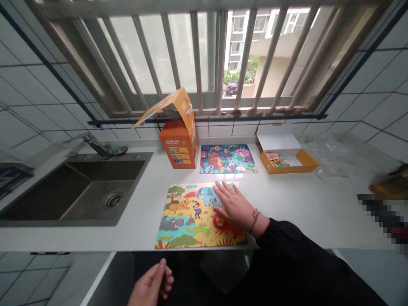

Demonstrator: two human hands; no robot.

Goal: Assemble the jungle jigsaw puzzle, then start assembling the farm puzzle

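Observation:
A picture puzzle [186, 221] with a yellow savanna scene of animals lies flat near the counter's front edge. My right hand [232, 204] rests on its right part, fingers stretched out and holding nothing; it covers some of the elephant and lion. Below the front edge, apart from the puzzle, is my left hand [153, 282], its fingers curled in with the thumb against them and nothing showing in the grip. Behind lies a second, darker picture puzzle [228, 159] with a blue and purple forest scene.
An orange puzzle box [179, 146] stands with its lid raised. To the right, an open yellow box [288, 168] holds puzzle pieces [276, 160], beside clear plastic wrapping [331, 153]. A sink [130, 187] with a faucet [97, 146] is at left. Window bars [197, 63] run behind.

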